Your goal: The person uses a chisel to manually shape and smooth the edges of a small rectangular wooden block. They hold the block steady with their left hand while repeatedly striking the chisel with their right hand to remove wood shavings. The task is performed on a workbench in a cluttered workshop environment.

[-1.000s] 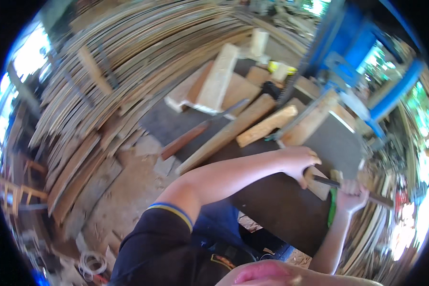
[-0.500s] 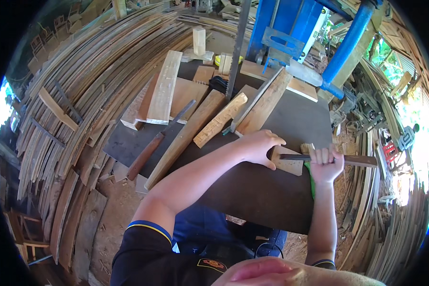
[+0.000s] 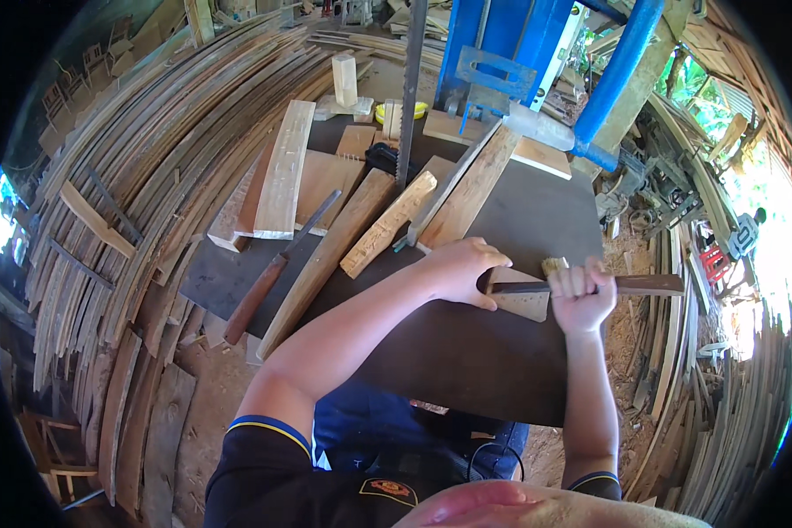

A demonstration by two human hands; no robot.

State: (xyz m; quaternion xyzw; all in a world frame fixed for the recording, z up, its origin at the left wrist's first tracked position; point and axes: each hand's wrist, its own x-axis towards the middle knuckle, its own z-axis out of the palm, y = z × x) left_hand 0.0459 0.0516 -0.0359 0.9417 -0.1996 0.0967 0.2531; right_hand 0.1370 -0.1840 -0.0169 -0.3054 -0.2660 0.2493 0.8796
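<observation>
My left hand (image 3: pixel 468 271) is closed round the left end of a small pale wooden block (image 3: pixel 526 304) on the dark tabletop (image 3: pixel 458 361). In my right fist (image 3: pixel 583 297) is a long chisel, its brown wooden handle (image 3: pixel 651 284) sticking out to the right. The dark blade (image 3: pixel 519 287) lies across the top of the block and points at my left hand. Beside my right knuckles shows a small tan, bristly tuft (image 3: pixel 554 265), partly hidden. A second chisel-like tool (image 3: pixel 260 295) with a brown handle rests near the table's left edge.
A bandsaw with a vertical toothed blade (image 3: pixel 409 97) and blue frame (image 3: pixel 510 40) stands at the far side. Boards (image 3: pixel 282 172), a long brown beam (image 3: pixel 330 260) and a rough carved piece (image 3: pixel 387 224) lie left of my hands. Stacked planks (image 3: pixel 150 176) fill the left floor.
The whole view has shifted slightly, so the things sit a little further left. Both hands keep their hold, and the chisel lies across the block much as before.
</observation>
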